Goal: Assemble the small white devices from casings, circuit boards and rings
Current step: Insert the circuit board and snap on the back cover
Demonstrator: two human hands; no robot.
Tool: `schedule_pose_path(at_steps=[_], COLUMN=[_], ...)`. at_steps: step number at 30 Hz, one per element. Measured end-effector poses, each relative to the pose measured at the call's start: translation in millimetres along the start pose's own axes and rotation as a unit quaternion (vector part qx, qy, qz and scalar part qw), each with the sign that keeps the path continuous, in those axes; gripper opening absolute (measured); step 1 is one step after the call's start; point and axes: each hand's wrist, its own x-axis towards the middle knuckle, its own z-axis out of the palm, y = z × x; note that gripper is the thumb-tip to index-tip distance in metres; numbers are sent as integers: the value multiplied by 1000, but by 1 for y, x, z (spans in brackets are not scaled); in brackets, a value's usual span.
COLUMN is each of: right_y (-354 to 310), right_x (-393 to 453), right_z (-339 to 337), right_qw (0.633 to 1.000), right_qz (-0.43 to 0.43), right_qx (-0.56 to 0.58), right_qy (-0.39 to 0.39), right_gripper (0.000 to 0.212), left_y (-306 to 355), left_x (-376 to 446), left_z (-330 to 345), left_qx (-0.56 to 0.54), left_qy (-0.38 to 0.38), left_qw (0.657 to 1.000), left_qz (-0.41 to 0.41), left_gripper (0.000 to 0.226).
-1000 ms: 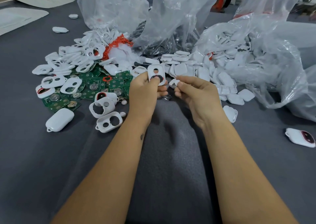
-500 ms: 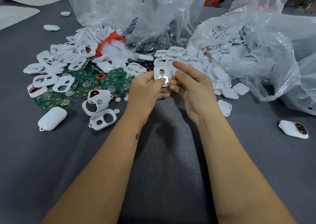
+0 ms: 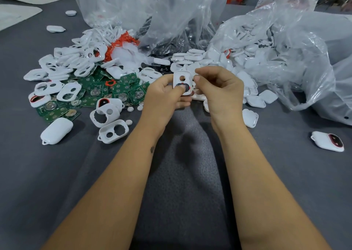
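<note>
So the left hand (image 3: 167, 95) is gripping a white casing (image 3: 182, 82) upright in the middle of the view, just above the counter (image 3: 57, 173), with the thumb pressed onto the dark insert in the big lower opening. There's a bit of red at the edge of that opening, looks like a ring (image 3: 188, 87) sitting in there. The small round hole above it is empty. The right hand (image 3: 219, 89) is right beside the casing on its right, fingers curled in; can't tell if it's pinching a small part or holding nothing. My take on doing this step well: keep the casing steady with the fingers behind it and push with the thumb pad flat, so the insert goes in square instead of tipping up on one side. I'd check the red ring shows evenly all round before moving on, since a pinched ring would probably stop the halves closing. Boards (image 3: 122, 91) are in the green pile to the left, loose casing fronts (image 3: 113, 130) near-left, backs (image 3: 249, 117) to the right, and one finished device (image 3: 327, 141) sits well off to the right.
</note>
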Motion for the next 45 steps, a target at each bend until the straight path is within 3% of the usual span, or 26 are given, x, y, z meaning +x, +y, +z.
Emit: schedule_pose_path(at_steps=[5,19,25,32,45], right_y=[0,-1,0,6,8], right_x=[0,0,-2,-2,-7], right_z=[1,0,1,1,-1], right_qw=[999,1000,996,965,912], right_qz=[11,13,-12,-79,-148], right_qx=[-44,13,-91,-250,-381], right_qy=[17,-6,-9,-22,-22], right_gripper=[28,26,22,18,20], left_y=[-1,0,0,0,-1], left_x=[0,-1,-1,-2,-3], left_z=[1,2,2,1,2], left_qx=[-2,-5,4,5,-4], left_qy=[-4,-18,-27,-41,-27], left_qw=[1000,1000,1000,999,1000], left_qz=[0,5,2,5,-3], left_gripper=[20,20,22,27,20])
